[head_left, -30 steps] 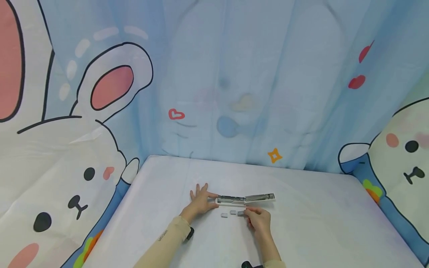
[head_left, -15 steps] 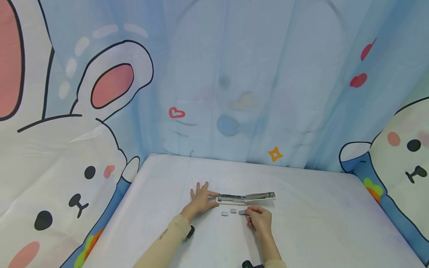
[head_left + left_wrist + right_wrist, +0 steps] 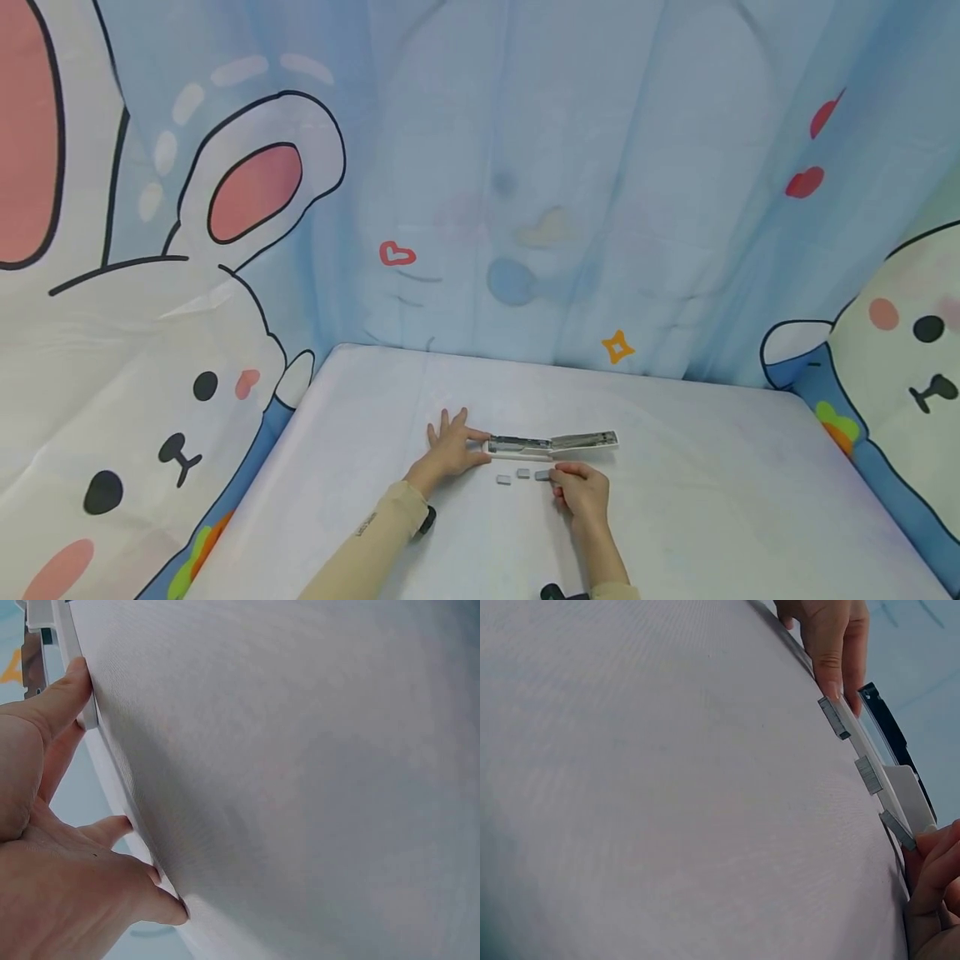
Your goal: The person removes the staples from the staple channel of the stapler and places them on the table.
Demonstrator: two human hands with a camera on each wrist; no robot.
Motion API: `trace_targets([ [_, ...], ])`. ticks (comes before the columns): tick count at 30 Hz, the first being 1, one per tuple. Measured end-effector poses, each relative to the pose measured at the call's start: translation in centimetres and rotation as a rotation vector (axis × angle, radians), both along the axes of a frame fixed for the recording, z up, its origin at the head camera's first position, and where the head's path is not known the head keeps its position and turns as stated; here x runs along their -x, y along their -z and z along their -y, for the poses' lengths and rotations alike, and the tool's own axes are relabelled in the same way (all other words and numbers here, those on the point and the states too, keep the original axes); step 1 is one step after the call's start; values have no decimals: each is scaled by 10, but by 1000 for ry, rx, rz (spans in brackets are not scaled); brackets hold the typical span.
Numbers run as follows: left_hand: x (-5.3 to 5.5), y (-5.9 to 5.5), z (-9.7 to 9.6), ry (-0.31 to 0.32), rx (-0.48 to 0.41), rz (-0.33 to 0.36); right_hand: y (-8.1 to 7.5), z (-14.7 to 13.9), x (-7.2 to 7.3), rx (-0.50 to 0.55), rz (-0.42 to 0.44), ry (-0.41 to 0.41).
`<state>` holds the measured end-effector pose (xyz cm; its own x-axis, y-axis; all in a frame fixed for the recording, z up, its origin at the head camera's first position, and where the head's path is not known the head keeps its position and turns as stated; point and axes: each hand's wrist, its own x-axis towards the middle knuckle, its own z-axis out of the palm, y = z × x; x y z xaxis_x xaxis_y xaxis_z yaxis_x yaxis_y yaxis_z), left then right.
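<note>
An opened white stapler (image 3: 519,456) lies lengthwise on the table, dark metal parts showing inside and its right half angled upward. My left hand (image 3: 447,451) grips its left end between thumb and index finger, while the other fingers spread on the cloth. In front of the stapler sit small grey staple strips in a row: a left one (image 3: 503,480), a middle one (image 3: 522,473) and a right one (image 3: 542,476). Thumb and index finger of my right hand (image 3: 585,492) pinch the right strip's end, as the right wrist view also shows; its other fingers are curled under.
White cloth covers the table (image 3: 720,483). A blue curtain (image 3: 570,167) with cartoon prints hangs behind its far edge, and rabbit-printed cloth (image 3: 135,358) stands at the left. A black wrist device (image 3: 427,520) sits at the left cuff.
The right hand has shifted the right staple strip slightly to the right, widening its gap from the middle strip. The left hand keeps its hold on the stapler.
</note>
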<state>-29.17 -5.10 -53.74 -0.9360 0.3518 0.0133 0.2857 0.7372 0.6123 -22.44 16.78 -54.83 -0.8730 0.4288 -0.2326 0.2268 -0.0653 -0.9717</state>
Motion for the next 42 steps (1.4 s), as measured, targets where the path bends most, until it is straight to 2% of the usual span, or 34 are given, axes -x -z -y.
trace_targets([
  [9, -2, 2, 0, 0, -8, 1, 7, 4, -2, -66, -35, 11],
  [33, -3, 0, -7, 20, -19, 12, 6, 5, -11, -182, -83, 98],
  [37, 0, -2, -5, 28, -5, -1, 6, 6, -7, -221, -101, 115],
  [42, 4, -7, 0, 22, 49, -13, 3, 9, -1, -218, -113, 96],
])
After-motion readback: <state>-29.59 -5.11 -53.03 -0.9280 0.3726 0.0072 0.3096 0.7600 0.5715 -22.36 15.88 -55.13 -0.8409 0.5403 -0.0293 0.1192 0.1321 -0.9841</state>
